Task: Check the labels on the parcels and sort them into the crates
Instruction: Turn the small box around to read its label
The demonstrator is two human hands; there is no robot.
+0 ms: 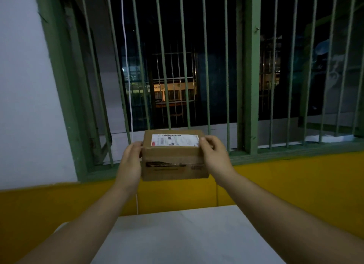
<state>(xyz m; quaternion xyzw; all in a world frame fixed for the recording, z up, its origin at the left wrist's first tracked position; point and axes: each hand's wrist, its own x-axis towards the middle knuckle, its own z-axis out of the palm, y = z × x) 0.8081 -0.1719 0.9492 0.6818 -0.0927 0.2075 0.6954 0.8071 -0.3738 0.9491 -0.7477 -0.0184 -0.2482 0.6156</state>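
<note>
Two hands, left hand [131,158] and right hand [213,154], grip the parcel [173,161], fingers [204,143] clamped on its sides. Loosened fingers could drop it onto the worktop [177,240].

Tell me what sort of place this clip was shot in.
Probably a plain back room or home workspace at night, not a proper warehouse: a barred window with a green frame, a yellow-painted lower wall, a bare white table. Both hands hold one labelled parcel.

Place: a plain room, looking like a home or small depot.
Evidence: green barred window [177,66] facing night; yellow-and-white wall [295,185]; white table [177,240].
</note>
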